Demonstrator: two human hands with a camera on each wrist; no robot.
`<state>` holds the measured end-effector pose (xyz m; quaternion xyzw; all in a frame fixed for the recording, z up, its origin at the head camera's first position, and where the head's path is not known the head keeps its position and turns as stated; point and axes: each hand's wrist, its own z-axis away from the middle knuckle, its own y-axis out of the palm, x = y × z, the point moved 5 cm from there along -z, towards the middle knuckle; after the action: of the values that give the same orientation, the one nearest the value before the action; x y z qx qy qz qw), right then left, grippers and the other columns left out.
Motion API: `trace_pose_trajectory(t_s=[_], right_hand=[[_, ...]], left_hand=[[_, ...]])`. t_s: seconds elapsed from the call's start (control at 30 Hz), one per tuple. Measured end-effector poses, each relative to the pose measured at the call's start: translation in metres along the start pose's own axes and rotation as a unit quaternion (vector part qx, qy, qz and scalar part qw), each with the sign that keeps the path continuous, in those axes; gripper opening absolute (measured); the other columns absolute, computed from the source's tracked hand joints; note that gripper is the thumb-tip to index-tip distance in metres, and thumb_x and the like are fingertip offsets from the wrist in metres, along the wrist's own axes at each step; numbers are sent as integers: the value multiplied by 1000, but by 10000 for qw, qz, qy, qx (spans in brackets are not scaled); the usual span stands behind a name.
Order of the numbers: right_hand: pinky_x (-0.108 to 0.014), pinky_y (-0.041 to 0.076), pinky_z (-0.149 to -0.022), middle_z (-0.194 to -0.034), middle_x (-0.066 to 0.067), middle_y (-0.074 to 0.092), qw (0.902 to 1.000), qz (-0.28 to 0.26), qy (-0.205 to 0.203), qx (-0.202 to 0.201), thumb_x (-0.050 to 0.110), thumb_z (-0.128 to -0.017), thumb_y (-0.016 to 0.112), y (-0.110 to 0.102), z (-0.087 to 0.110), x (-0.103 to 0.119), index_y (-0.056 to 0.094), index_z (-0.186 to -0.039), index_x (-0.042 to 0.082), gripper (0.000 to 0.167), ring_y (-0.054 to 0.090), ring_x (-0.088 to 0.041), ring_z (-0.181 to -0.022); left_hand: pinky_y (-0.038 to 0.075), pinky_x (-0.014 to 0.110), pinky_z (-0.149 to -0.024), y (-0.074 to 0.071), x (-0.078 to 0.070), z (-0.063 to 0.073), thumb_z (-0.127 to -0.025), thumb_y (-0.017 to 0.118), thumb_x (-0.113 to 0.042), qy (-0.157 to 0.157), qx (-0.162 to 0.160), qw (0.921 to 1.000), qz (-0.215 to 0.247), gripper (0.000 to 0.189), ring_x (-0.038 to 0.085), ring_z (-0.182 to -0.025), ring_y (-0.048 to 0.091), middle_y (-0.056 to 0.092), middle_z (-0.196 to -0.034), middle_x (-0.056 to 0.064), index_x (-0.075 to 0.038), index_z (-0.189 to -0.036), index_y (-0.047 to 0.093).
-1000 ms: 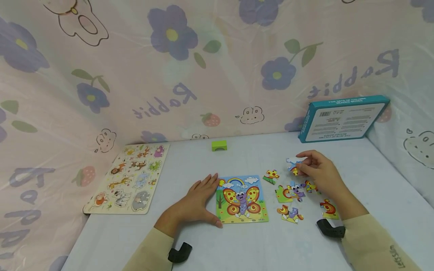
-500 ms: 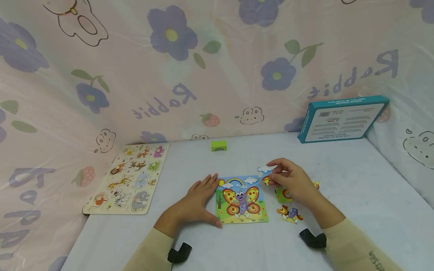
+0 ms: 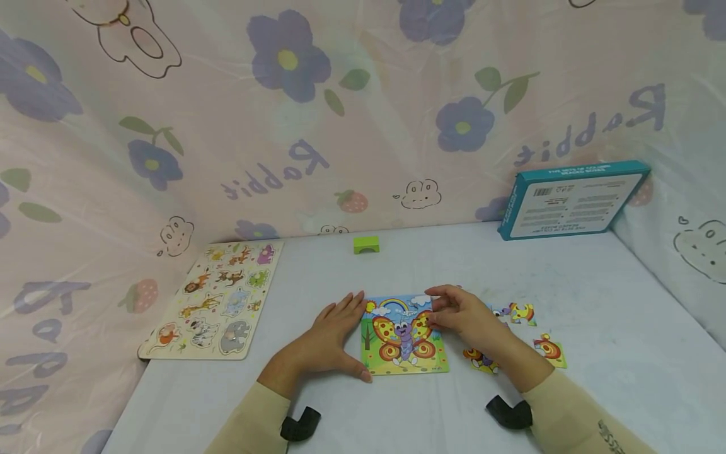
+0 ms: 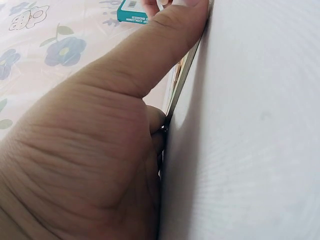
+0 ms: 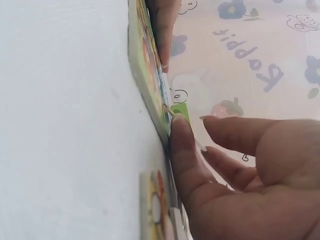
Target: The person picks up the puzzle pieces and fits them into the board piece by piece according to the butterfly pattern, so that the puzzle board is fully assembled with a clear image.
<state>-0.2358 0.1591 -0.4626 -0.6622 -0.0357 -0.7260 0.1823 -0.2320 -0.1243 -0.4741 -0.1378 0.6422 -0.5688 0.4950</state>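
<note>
A square butterfly puzzle board (image 3: 405, 343) lies on the white table. My left hand (image 3: 323, 343) rests beside it, fingers spread along its left edge and thumb at the lower left corner. At the upper right corner, my right hand (image 3: 467, 321) pinches a puzzle piece (image 5: 170, 110) between thumb and fingers. The piece overlaps the board in the head view and is mostly hidden by the fingers. Loose butterfly pieces lie to the right: a yellow-winged one (image 3: 523, 313), one with a red spiral (image 3: 549, 350) and another (image 3: 479, 360) partly under the right forearm.
An animal puzzle board (image 3: 218, 302) lies at the left. A small green arch block (image 3: 366, 244) stands towards the back, and a teal box (image 3: 573, 200) leans against the patterned curtain at the back right. Black wrist mounts (image 3: 509, 413) sit at both sleeves.
My right hand has carried the puzzle piece leftward from beyond the loose pieces to the board's upper right corner. My left hand has stayed in place.
</note>
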Motion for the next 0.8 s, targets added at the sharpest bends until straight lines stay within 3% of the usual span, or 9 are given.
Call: trace_pose_trajectory(t_s=[0.17, 0.3, 0.37, 0.47, 0.57, 0.67, 0.73, 0.8], right_hand=[[-35, 62, -94, -133, -21, 63, 9997, 222, 64, 19, 9, -108, 69, 1, 0, 1, 52, -155, -5, 52, 73, -29, -113], [-42, 62, -94, -138, -16, 64, 9898, 1368, -359, -144, 17, -107, 72, 0, 4, 8, 61, -149, 1, 46, 70, -28, -114], [-51, 57, -103, -142, -14, 64, 9693, 2291, -879, -153, 18, -107, 72, 2, 7, 14, 66, -145, 3, 41, 66, -32, -124], [-63, 43, -116, -155, -13, 58, 9280, 3422, -1468, 105, 20, -107, 73, 10, 11, 20, 66, -148, 6, 43, 52, -40, -143], [-70, 32, -120, -169, -10, 46, 8922, 4189, -1603, 536, 29, -108, 72, 18, 14, 18, 60, -156, 7, 54, 33, -43, -157], [-74, 34, -117, -172, -7, 40, 8682, 4671, -1468, 809, 42, -109, 69, 23, 16, 15, 55, -161, 10, 63, 25, -43, -161], [-75, 35, -115, -172, -8, 40, 8590, 4841, -1407, 894, 47, -109, 67, 24, 18, 15, 54, -162, 10, 66, 23, -44, -161], [-75, 34, -115, -172, -8, 41, 8566, 4902, -1319, 925, 50, -108, 66, 25, 19, 15, 54, -162, 10, 68, 23, -44, -161]], left_hand=[[2, 49, -131, 0, 0, 1, -68, 94, -73, -33, 9, 10000, -10, 144, 20, -166, -1, 7, -182, 1, -10, -175, 21], [2, 49, -131, 0, 0, 1, -68, 94, -73, -41, 4, 10000, -8, 144, 20, -166, -1, 7, -182, 0, -10, -175, 21], [2, 49, -131, 0, 0, 0, -68, 94, -73, -56, 14, 10000, -19, 144, 20, -166, -1, 7, -182, 0, -10, -175, 21], [2, 49, -131, 0, 0, 0, -68, 94, -73, -61, 13, 10000, -7, 144, 21, -166, -1, 7, -182, 1, -10, -175, 22], [3, 51, -131, -1, 0, 0, -68, 95, -71, -17, -4, 10000, 46, 143, 22, -166, 0, 8, -182, 2, -8, -174, 23], [3, 52, -131, -1, -1, 0, -69, 96, -70, 30, -34, 9999, 96, 142, 24, -166, 0, 9, -182, 4, -7, -174, 25], [4, 53, -131, -1, -1, 0, -69, 96, -70, 44, -38, 9999, 93, 142, 24, -166, 0, 10, -182, 4, -7, -174, 25], [3, 52, -131, -2, -1, 0, -69, 96, -70, 39, -32, 10000, 82, 142, 24, -166, 0, 9, -182, 4, -7, -174, 25]])
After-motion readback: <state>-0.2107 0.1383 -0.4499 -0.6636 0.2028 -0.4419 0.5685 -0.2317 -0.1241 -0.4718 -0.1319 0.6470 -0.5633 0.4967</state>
